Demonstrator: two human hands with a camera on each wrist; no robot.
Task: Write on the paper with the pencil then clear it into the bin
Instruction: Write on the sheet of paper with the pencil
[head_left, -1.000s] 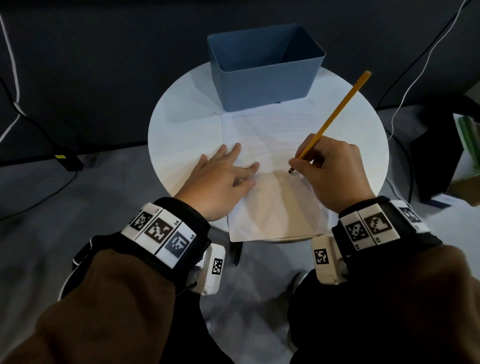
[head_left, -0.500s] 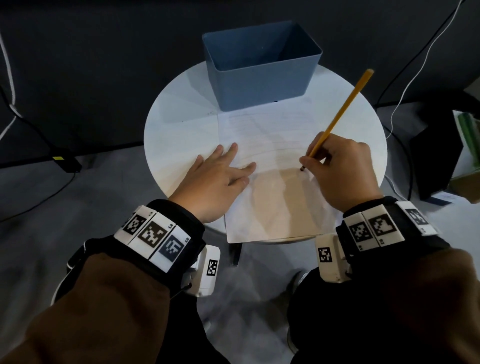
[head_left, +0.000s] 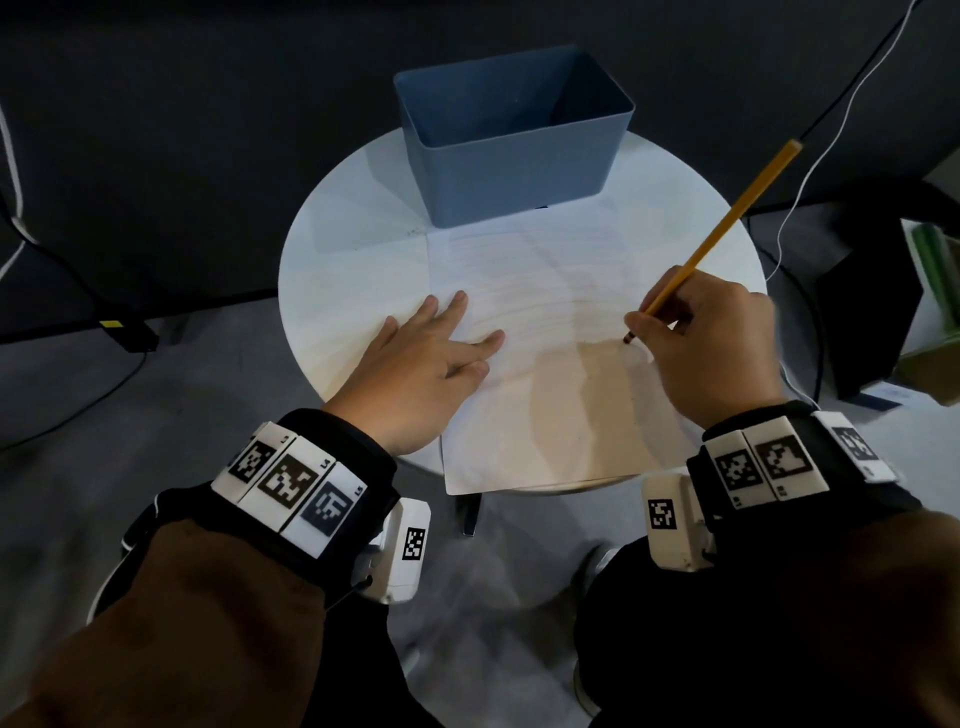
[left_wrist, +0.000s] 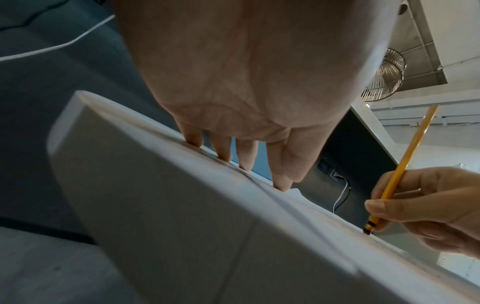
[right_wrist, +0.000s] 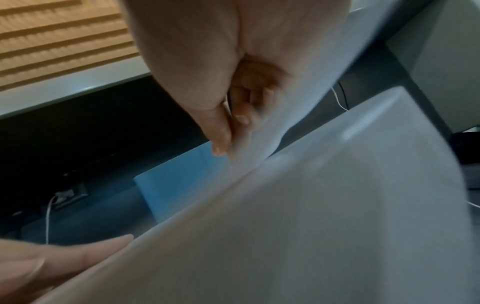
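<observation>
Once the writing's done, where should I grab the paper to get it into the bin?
Probably the near edge of the paper: it overhangs the table rim toward you, so fingers can slip under from below and pinch it. Elsewhere the sheet lies flat, and its far edge sits tight against the bin. The left hand, now flat on the sheet, is free; the right hand holds the pencil.

Yellow pencil (head_left: 719, 236) tilted, tip on flat white paper (head_left: 540, 332), blue bin (head_left: 514, 140) behind.

Right hand (head_left: 711, 343) with pencil (head_left: 714, 239): shifted rightward across paper (head_left: 545, 374); tip now near the sheet's right edge, farther from left hand (head_left: 421, 374).
</observation>
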